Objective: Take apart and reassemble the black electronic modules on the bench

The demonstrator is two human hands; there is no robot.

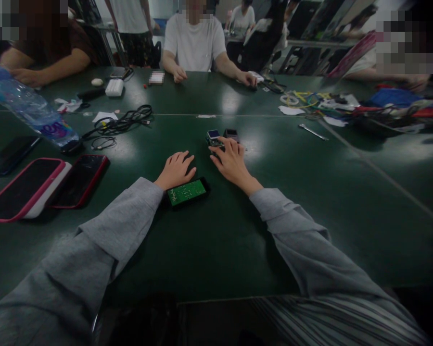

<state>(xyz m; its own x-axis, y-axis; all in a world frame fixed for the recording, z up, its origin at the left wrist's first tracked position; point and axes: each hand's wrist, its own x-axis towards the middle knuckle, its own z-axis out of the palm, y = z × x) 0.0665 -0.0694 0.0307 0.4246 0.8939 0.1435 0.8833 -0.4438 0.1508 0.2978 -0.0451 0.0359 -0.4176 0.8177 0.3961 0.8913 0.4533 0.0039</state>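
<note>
My left hand (175,169) lies palm down on the green table, fingers spread and holding nothing. Just in front of its wrist is a green circuit board (187,192) in a black frame, lying flat. My right hand (232,160) reaches farther out, its fingers apart over two small devices. One is a small circuit board with a display (213,135), touched by the thumb and index finger. Beside it stands a dark little box with a screen (231,132), partly covered by the other fingers. The lower parts of both devices are hidden by my right hand.
Left of me are a plastic bottle (32,113), a pink-edged phone (27,185), a red-cased phone (82,180) and black cables (130,117). To the right lie a wrench (313,132) and a pile of wires (310,100). A person in white (195,43) sits opposite.
</note>
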